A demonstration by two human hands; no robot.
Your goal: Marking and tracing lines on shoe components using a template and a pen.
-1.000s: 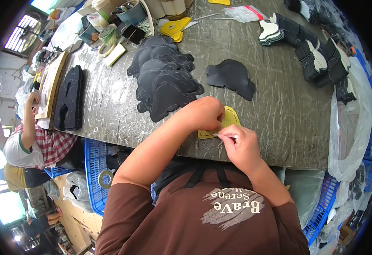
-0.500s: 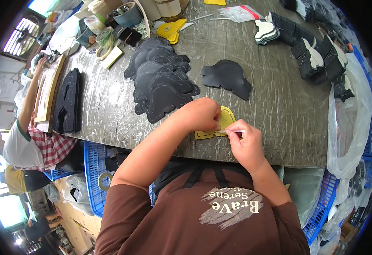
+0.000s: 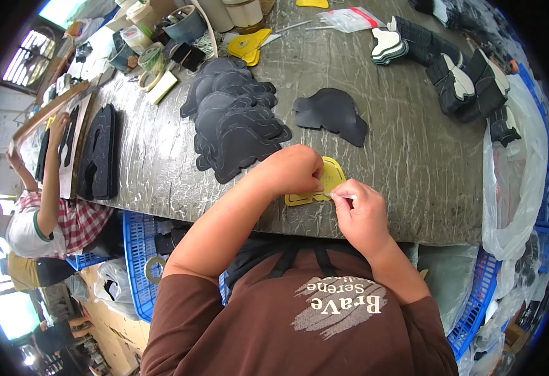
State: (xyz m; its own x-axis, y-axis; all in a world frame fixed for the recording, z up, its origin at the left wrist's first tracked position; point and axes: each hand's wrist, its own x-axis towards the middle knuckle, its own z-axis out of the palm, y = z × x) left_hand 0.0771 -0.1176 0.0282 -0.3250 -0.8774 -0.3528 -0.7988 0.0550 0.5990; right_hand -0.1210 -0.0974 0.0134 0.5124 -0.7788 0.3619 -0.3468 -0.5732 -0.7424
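Note:
A yellow slotted template (image 3: 332, 175) lies flat on the dark tabletop in front of me, partly covered by my hands. My left hand (image 3: 294, 169) is over its left side, fingers curled and thumb tip pinched low on the yellow surface; what is in them is hidden. At the template's lower right edge my right hand (image 3: 363, 208) is closed in a pinch, with a small pale thing at the fingertips too small to name. Just beyond lies a single dark, curved sheet piece (image 3: 331, 114). Left of it spreads an overlapping pile of dark cut pieces (image 3: 233, 119) with pale outlines.
Another yellow template (image 3: 247, 45), a plastic bag (image 3: 349, 20) and tubs (image 3: 183, 24) stand at the back. Bundled black pieces (image 3: 453, 88) sit at right beside hanging clear plastic (image 3: 516, 188). Blue crates (image 3: 142, 257) flank me below the table. A co-worker (image 3: 48, 219) works at left.
My hands stay nearly in place, with the right fingers slightly shifted and the pale thing less visible. The co-worker's arms have moved, and a frame there now stands raised above dark pieces.

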